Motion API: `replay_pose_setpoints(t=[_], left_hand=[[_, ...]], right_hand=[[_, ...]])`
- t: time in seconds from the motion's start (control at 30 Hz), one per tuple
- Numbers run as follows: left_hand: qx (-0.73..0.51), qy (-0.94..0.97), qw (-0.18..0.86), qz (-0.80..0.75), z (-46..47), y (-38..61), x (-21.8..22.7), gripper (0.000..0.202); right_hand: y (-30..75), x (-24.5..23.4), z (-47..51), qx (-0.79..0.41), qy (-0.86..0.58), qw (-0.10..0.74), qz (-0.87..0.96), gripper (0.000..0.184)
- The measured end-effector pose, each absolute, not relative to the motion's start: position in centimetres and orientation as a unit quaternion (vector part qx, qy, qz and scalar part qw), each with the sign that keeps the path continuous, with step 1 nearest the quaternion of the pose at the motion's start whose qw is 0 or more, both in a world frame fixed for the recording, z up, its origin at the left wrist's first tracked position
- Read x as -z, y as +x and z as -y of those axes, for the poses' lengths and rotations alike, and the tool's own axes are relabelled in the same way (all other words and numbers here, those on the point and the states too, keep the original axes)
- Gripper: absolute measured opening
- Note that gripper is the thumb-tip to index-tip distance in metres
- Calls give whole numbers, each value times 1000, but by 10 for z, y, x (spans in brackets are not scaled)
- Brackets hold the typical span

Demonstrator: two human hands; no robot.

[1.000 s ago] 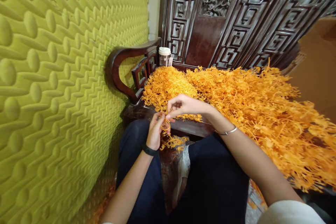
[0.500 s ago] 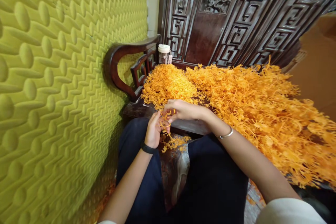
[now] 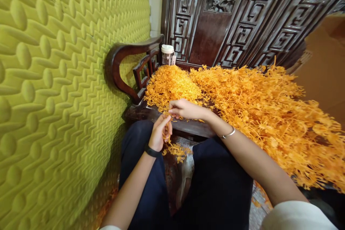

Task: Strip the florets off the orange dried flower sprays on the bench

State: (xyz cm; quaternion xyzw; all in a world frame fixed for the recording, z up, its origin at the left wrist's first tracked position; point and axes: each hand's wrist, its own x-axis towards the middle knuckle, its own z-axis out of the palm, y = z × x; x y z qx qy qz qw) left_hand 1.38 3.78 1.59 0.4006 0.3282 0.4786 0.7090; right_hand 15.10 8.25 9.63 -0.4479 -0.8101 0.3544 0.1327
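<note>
My left hand is closed on an orange plastic sprig, whose branching end hangs below the palm between my knees. Just above it, my right hand pinches at the sprig's upper part, with its fingertips close to my left thumb. Small orange bits stick out below the right fingers. Behind both hands, a dense heap of short orange pieces lies on the dark wooden seat. To its right spreads a large pile of long orange sprigs. What exactly sits between the right fingertips is hidden.
A clear jar with a white lid stands behind the heap, by the curved wooden armrest. The carved backrest rises behind. Yellow padded wall borders the left; a cardboard box is at the right.
My right hand has risen slightly, and its fingers have closed together near the left thumb. My left fingers have closed more around the sprig, and its hanging end has shifted slightly down and left.
</note>
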Motion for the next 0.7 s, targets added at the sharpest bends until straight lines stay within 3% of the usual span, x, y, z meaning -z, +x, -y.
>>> replay_pose_setpoints(t=[0.33,0.7], left_hand=[[-552,416,617,-375,-37,15,-13,29],[-511,433,644,-368,-42,15,-14,28]], right_hand=[[148,-98,-86,-429,-456,228,746,14],[149,-86,-99,-464,-506,299,663,19]])
